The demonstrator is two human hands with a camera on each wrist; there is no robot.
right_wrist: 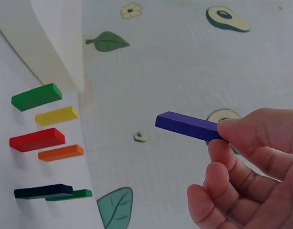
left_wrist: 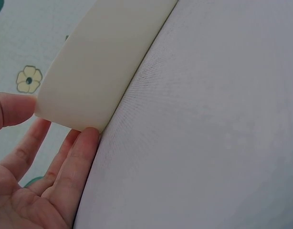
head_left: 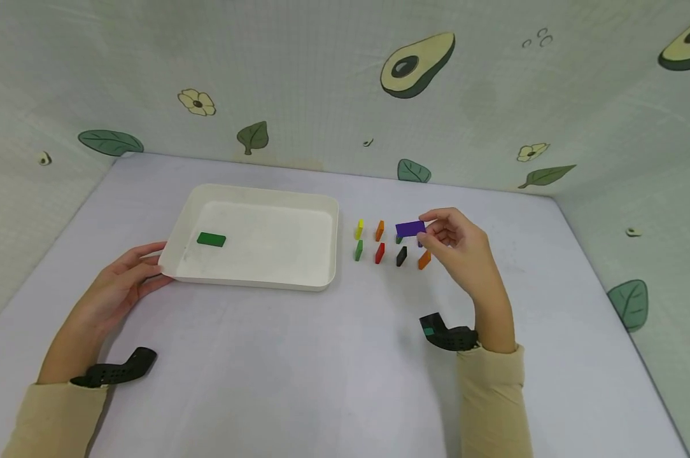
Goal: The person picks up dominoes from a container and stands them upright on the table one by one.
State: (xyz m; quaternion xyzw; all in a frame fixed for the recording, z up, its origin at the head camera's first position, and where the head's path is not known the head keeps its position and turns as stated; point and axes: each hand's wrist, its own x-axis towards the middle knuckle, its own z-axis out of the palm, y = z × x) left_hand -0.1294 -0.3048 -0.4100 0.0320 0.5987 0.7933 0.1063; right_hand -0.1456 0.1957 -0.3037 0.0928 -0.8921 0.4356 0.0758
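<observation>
My right hand pinches a purple domino block by one end, between thumb and fingertip. It is held above two rows of coloured blocks, its long side level in the head view. The right wrist view shows its free end pointing away from the palm. On the left, my left hand touches the near left corner of a white tray with extended fingers and thumb. A green domino block lies flat inside the tray, toward its left side.
Right of the tray, several blocks stand on edge: yellow, orange, light green, red, black and another orange. A dark green block is partly hidden. A patterned cloth hangs behind the table.
</observation>
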